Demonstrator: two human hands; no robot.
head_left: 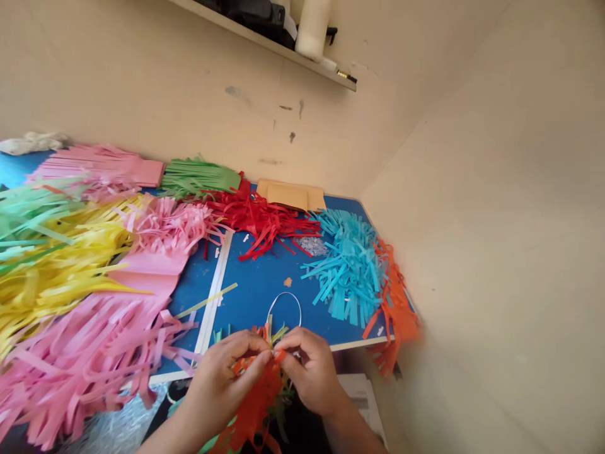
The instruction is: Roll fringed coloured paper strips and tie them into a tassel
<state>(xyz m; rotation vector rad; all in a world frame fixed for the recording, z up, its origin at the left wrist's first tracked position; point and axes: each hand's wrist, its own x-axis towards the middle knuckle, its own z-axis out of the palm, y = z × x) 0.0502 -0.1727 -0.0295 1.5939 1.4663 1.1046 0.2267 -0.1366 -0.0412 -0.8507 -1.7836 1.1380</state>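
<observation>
My left hand (230, 371) and my right hand (308, 367) meet at the table's front edge, fingertips pinched together. Between them is the top of an orange fringed paper tassel (255, 400), which hangs down below the hands. Some green and yellow strips show among the orange ones. A thin white string loop (292, 296) stands up just beyond the fingertips and lies over the blue table (265, 271). Exactly how the fingers grip the string and paper is hidden.
Pink fringed paper (94, 359), yellow strips (70, 265) and pale green strips (33, 214) heap up at left. Red (265, 217), green (201, 175) and turquoise fringe (352, 261) lie farther back. Orange fringe (397, 309) overhangs the right edge. A shelf (278, 50) juts from the wall above.
</observation>
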